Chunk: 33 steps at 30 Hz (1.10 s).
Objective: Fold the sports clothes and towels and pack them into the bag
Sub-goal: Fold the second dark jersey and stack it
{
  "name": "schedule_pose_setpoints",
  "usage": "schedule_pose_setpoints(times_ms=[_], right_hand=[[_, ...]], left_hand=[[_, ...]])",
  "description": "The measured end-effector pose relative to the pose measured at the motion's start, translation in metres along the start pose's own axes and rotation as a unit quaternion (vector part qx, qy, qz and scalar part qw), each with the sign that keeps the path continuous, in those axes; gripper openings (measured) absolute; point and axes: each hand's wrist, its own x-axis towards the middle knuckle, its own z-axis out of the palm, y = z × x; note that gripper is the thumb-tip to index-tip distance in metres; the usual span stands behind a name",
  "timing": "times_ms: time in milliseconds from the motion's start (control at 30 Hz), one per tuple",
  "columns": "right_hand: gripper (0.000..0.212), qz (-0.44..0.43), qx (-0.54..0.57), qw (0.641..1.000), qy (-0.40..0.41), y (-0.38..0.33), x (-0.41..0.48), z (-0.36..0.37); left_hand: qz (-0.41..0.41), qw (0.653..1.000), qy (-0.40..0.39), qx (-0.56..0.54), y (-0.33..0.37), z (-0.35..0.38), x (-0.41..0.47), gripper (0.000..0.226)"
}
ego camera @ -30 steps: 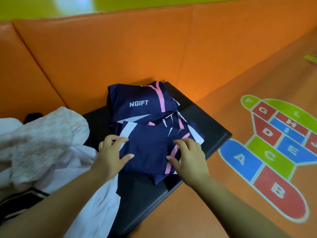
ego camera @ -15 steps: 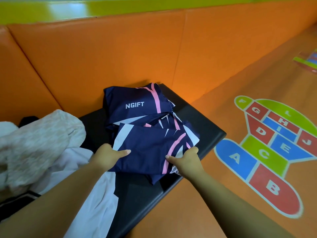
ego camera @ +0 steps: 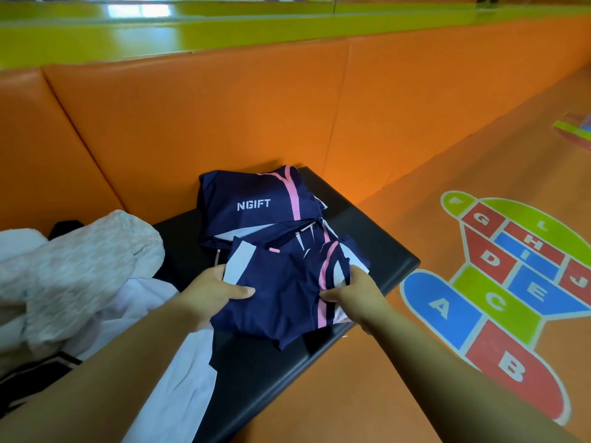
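Navy garment [ego camera: 281, 292]: folded, pink and white stripes, pinched at its side edges between the left fingers [ego camera: 238, 290] and right fingers [ego camera: 331, 295].
Navy jersey [ego camera: 256, 203]: folded, "NGIFT" print, flat just beyond the fingers.
Pale towel [ego camera: 80, 260]: crumpled, left of the left fingers.

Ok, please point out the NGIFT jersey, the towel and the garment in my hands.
NGIFT jersey [ego camera: 256, 219]: head view, navy cloth under the lettering.
towel [ego camera: 83, 263]: head view, middle of the crumpled top.
garment [ego camera: 281, 292]: head view, plain navy middle panel.
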Motion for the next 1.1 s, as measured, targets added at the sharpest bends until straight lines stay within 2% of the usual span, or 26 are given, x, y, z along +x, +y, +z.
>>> schedule_pose_setpoints(times_ms=[133,267,367,467,533,600,667,733,800,867,933,1000,1033,1100], right_hand=[[0.04,-0.092,-0.036,0.995,0.002,-0.02,0.006,-0.021],[0.043,-0.158,-0.03,0.987,-0.023,-0.039,0.019,-0.039],[0.046,-0.18,-0.007,0.983,-0.042,-0.045,0.038,-0.048],[0.044,-0.163,0.025,0.986,-0.029,-0.035,0.063,-0.053],[0.049,-0.127,-0.05,0.991,0.013,-0.022,0.076,-0.053],[0.056,-0.076,-0.17,0.982,0.044,-0.007,0.086,-0.05],[0.057,-0.052,-0.22,0.972,0.058,-0.001,0.087,-0.044],[0.065,-0.081,-0.279,0.952,0.094,-0.004,0.086,-0.036],[0.068,-0.162,-0.352,0.91,0.148,-0.008,0.082,-0.028],[0.068,-0.28,-0.383,0.866,0.159,-0.011,0.08,-0.018],[0.069,-0.355,-0.415,0.832,0.094,-0.008,0.086,-0.008],[0.069,-0.346,-0.46,0.818,-0.005,0.002,0.097,-0.004],[0.065,-0.321,-0.478,0.817,-0.041,0.009,0.101,-0.004],[0.06,-0.279,-0.491,0.823,-0.066,0.022,0.108,-0.011]], left_hand=[[0.047,0.997,0.052,-0.008,0.005,0.004,-0.001,0.035],[0.081,0.993,0.087,-0.022,0.011,0.009,-0.004,0.035],[0.104,0.989,0.1,-0.043,0.013,0.013,-0.001,0.035],[0.082,0.988,0.068,-0.115,-0.001,0.023,0.009,0.034],[0.024,0.992,0.044,-0.116,-0.018,0.033,0.014,0.035],[-0.033,0.997,0.022,-0.067,-0.034,0.042,0.017,0.034],[-0.064,0.997,0.027,-0.021,-0.043,0.044,0.02,0.03],[-0.06,0.997,0.057,0.004,-0.042,0.038,0.021,0.028],[-0.023,0.993,0.105,0.054,-0.038,0.03,0.022,0.036],[0.045,0.965,0.193,0.17,-0.038,0.026,0.023,0.048],[0.182,0.89,0.258,0.327,-0.043,0.024,0.023,0.065],[0.312,0.791,0.244,0.467,-0.053,0.023,0.031,0.073],[0.347,0.756,0.215,0.512,-0.056,0.023,0.034,0.07],[0.374,0.716,0.142,0.572,-0.065,0.022,0.037,0.058]])
